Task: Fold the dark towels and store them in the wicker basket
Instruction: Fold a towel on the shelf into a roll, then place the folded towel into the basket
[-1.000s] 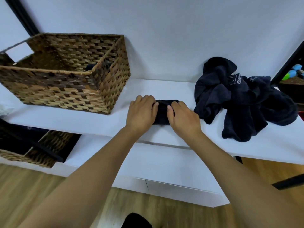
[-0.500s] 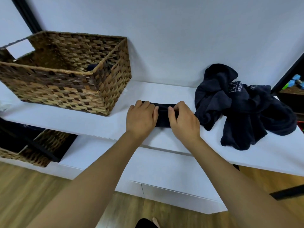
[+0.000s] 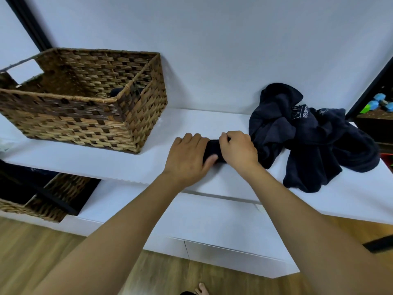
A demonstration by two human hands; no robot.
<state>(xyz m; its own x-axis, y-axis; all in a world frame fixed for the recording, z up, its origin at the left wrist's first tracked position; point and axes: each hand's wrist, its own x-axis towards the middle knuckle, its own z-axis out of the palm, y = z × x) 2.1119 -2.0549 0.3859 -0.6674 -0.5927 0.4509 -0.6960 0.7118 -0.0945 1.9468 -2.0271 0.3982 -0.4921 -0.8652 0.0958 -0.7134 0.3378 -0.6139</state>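
A: Towel status: one small folded dark towel (image 3: 213,149) sits on the white surface (image 3: 191,122), near the middle of its front edge. Both hands are on it.

B: Grip?

A: Left hand (image 3: 187,154) lies over the left end, fingers fairly straight on top, thumb tucked against the near side. Reads as pressing, not clamping. Right hand (image 3: 239,149) has its fingers curled over the far edge of the bundle, so it is gripping that side.

B: Rest of the load?

A: Unfolded pile of dark towels (image 3: 314,137) is heaped toward the right end of the surface, touching or just beside the right hand; one part droops over the front edge. Wicker basket (image 3: 85,99) stands at the left end, well apart from the bundle. Something dark shows inside it near the right wall; can't tell what it is.

B: Handling?

A: My guess: light, soft terry, no stiffness, not slippery or fragile. Main risk is that the fold springs open when lifted. I'd take it from both short ends, or clamp thumb under and fingers over across the thick middle, so the layers stay stacked. Don't pinch a single corner. The basket rim is high, so lift over it and set the bundle down flat.
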